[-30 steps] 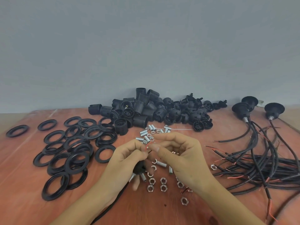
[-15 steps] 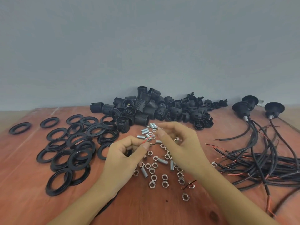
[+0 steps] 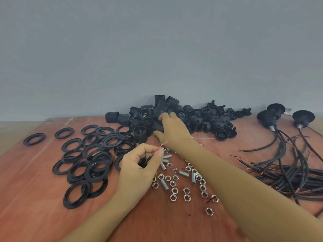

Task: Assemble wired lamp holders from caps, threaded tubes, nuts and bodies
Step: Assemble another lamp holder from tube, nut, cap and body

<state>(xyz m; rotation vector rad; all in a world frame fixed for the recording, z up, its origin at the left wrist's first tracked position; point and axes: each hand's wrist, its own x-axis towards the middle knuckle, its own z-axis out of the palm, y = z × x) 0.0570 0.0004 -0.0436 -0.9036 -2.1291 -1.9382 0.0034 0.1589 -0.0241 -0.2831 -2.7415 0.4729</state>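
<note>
My left hand [image 3: 139,170] pinches a black wire whose red end [image 3: 161,147] sticks up past the thumb; a dark part lies half hidden in the palm. My right hand [image 3: 173,131] reaches far into the pile of black threaded bodies [image 3: 201,119], with thumb and fingers closed round one body [image 3: 157,126] at the pile's front left. Silver hex nuts [image 3: 174,190] and short threaded tubes [image 3: 164,185] lie scattered between and below my hands.
Several black flat rings [image 3: 95,155] spread over the left of the red-brown board [image 3: 31,180]. Wired cap assemblies [image 3: 267,117] and a bundle of black and red wires [image 3: 288,172] lie at the right. A grey wall stands behind the pile.
My right hand left the spot by my left hand and reached back to the pile of black bodies, closing on one. My left hand stayed near the middle, still holding the wire.
</note>
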